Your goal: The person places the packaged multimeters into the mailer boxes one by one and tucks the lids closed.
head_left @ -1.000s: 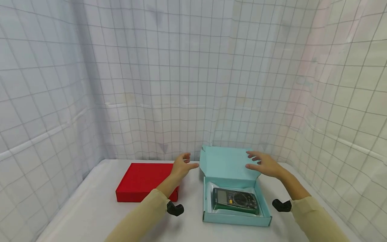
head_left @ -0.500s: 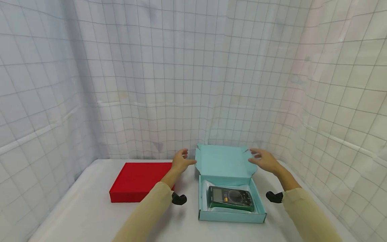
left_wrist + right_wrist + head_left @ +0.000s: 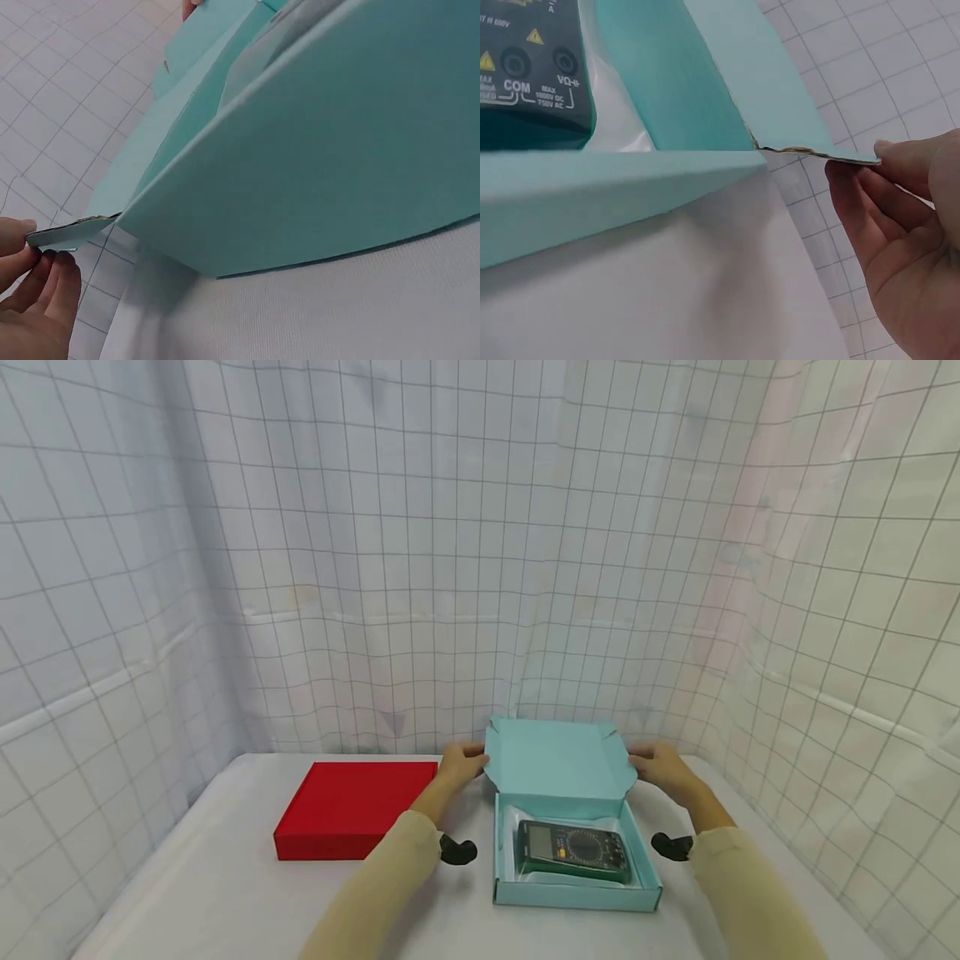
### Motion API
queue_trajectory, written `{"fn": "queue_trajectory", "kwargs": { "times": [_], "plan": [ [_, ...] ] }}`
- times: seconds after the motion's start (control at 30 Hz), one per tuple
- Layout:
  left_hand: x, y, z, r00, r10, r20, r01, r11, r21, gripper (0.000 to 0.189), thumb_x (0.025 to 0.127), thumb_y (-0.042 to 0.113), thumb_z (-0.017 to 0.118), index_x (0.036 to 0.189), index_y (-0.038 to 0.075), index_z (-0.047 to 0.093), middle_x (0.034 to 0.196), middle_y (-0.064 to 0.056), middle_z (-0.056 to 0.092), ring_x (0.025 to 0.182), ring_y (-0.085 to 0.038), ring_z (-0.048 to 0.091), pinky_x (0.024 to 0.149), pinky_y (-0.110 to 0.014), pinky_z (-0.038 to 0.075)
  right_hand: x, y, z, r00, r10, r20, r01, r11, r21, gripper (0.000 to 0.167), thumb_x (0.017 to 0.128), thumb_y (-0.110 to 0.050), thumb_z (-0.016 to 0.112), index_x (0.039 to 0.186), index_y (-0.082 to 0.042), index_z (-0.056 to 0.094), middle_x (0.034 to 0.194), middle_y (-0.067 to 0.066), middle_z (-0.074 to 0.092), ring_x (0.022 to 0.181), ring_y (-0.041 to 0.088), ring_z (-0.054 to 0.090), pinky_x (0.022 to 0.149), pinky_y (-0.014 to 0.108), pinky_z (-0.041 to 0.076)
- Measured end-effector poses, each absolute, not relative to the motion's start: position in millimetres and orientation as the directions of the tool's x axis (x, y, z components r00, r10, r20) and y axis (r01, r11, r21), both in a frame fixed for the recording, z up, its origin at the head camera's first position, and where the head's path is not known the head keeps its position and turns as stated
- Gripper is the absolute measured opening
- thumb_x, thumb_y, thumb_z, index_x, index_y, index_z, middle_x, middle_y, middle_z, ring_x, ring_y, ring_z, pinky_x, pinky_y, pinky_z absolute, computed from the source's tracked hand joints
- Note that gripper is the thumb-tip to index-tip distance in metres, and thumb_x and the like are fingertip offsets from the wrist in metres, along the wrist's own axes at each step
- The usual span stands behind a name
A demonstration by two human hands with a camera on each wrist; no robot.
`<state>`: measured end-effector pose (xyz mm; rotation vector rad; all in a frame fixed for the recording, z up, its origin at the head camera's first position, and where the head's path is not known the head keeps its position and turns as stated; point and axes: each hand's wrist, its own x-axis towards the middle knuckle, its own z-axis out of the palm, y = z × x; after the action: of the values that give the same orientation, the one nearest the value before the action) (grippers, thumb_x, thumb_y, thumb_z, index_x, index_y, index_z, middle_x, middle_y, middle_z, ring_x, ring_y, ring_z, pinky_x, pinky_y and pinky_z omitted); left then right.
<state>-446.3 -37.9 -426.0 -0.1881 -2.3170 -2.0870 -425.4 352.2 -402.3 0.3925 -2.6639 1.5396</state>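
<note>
A light teal cardboard box [image 3: 576, 897] stands on the table with its lid [image 3: 558, 758] tilted up and back. Inside, on clear plastic wrap, lies a dark multimeter [image 3: 576, 852] with a dial and green sides. My left hand [image 3: 461, 766] pinches the lid's left side flap [image 3: 71, 234] between thumb and fingers. On the other side my right hand [image 3: 660, 766] pinches the right side flap [image 3: 810, 152] the same way. In the right wrist view the multimeter's jack end [image 3: 536, 71] shows over the box wall.
A closed red box [image 3: 352, 806] lies left of the teal box, partly behind my left forearm. White cloth covers the table [image 3: 217, 860]. A checked curtain [image 3: 420, 568] hangs behind and along both sides. Each wrist wears a black camera mount.
Both hands have come in to the lid's side flaps, their fingers closing from a spread pose to a pinch. The head view has shifted slightly. The box and multimeter stay put.
</note>
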Motion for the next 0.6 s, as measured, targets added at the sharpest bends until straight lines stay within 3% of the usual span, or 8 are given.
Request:
{"fn": "queue_trajectory", "kwargs": {
  "times": [0.17, 0.33, 0.6],
  "plan": [
    [-447, -34, -428, -0.988, 0.13, 0.087, 0.083, -0.038, 0.996, 0.04, 0.103, 0.004, 0.062, 0.141, -0.008, 0.057, 0.137, -0.023, 0.059, 0.122, -0.035, 0.062, 0.102, -0.045, 0.051, -427, 351, -409, -0.969, -0.181, 0.166, -0.226, 0.392, -0.892, 0.043, 0.109, -0.01, 0.054, 0.142, 0.017, 0.05, 0.141, 0.032, 0.055, 0.129, 0.042, 0.057, 0.098, 0.037, 0.054],
    [-448, -31, -428, -0.973, 0.209, 0.101, 0.078, -0.116, 0.99, 0.045, 0.104, 0.005, 0.062, 0.145, -0.008, 0.052, 0.143, -0.025, 0.055, 0.128, -0.036, 0.059, 0.104, -0.048, 0.049, -427, 347, -412, -0.965, -0.2, 0.171, -0.231, 0.33, -0.916, 0.048, 0.109, -0.013, 0.056, 0.146, 0.016, 0.045, 0.145, 0.033, 0.05, 0.134, 0.044, 0.051, 0.101, 0.038, 0.052],
    [-444, -27, -429, -0.971, 0.235, 0.031, -0.02, -0.21, 0.977, 0.054, 0.099, 0.01, 0.071, 0.149, 0.0, 0.053, 0.145, -0.023, 0.056, 0.117, -0.032, 0.067, 0.099, -0.046, 0.054, -425, 344, -414, -0.972, -0.207, 0.112, -0.163, 0.25, -0.954, 0.058, 0.108, -0.017, 0.059, 0.154, 0.01, 0.036, 0.155, 0.033, 0.039, 0.136, 0.04, 0.051, 0.103, 0.041, 0.051]
  ]
}}
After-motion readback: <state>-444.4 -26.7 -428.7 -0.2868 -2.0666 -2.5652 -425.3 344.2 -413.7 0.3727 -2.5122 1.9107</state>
